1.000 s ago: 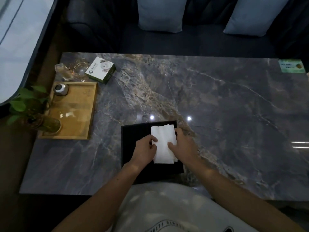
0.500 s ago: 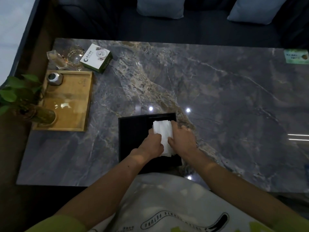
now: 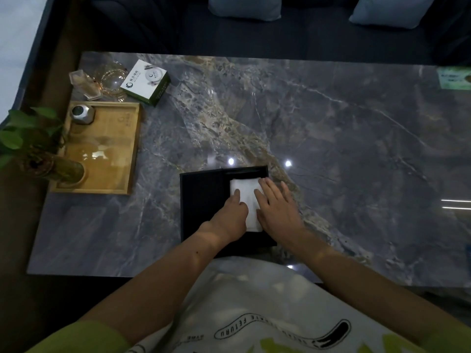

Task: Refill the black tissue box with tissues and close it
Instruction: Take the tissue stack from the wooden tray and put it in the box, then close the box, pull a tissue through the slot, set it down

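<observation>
Head view: the open black box (image 3: 204, 200) sits at the tabletop's (image 3: 331, 136) near edge. Left hand (image 3: 230, 220) curled, right hand (image 3: 276, 207) flat and open, both press the tissues (image 3: 246, 194) down, likely seating them so the box can close

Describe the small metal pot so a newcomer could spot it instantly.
Start at the wooden tray on the marble table's left side. In its far-left corner stands the metal pot, the only silver, faceted object there, unlike the clear glassware just beyond.
</observation>
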Available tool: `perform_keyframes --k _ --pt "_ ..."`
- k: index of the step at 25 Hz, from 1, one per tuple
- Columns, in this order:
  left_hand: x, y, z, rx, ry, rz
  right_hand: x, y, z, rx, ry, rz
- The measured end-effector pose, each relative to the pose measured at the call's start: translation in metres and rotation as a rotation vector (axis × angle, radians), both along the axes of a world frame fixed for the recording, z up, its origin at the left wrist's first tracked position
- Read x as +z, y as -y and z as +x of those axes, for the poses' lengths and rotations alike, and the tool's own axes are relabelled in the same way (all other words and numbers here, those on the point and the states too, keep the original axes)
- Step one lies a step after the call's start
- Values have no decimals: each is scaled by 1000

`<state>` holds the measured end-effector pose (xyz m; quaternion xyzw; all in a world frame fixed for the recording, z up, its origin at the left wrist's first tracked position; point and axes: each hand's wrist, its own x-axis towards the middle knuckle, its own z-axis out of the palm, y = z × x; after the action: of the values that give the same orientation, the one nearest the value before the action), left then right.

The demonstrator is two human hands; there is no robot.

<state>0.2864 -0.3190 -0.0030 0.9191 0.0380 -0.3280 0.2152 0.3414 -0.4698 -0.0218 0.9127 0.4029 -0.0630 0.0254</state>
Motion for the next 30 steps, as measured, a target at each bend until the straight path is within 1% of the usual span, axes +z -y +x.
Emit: perform_keyframes --k 2,4,8,13,16,17,20,21,23,24,25,26,27,28,30 --pt "-2 3 -4 -56 17 56 -4 3 5 161 34 -41" --pt "-1 5 -2 -100 0 105 -2 3 10 248 38 -128" --pt "5 3 10 -143 -82 133 0 -2 14 304 32 -290" --pt "6 3 17 -180 -169 149 -5 -3 16 337 5 -308" --pt "4 1 18 -146 -155 138 -6 -3 18 321 -83 -351" --pt "3 0 17 -115 -130 114 -5 -2 19 307 -118 -338" --pt "2 -9 7 80 38 -41 1 2 20 231 -226 -155" --pt "5 -14 1 165 134 -123 5 3 20 176 -272 -91" --pt "14 -28 -11 347 388 -262 8 9 18 85 -330 83" --pt "17 -36 -17 442 503 -273 6 12 18 12 -382 171" --pt "18 -44 -22 542 577 -246 7 15 16 -83 -460 265" --pt "19 -52 -27 642 605 -198 8 15 13 -188 -545 362" --pt "17 -60 -32 742 589 -160 9 14 11 -299 -633 464" --pt "12 -66 -37 854 534 -145 13 11 8 -427 -738 550" --pt "7 -77 -46 1138 362 -196 14 6 4 -681 -952 671"
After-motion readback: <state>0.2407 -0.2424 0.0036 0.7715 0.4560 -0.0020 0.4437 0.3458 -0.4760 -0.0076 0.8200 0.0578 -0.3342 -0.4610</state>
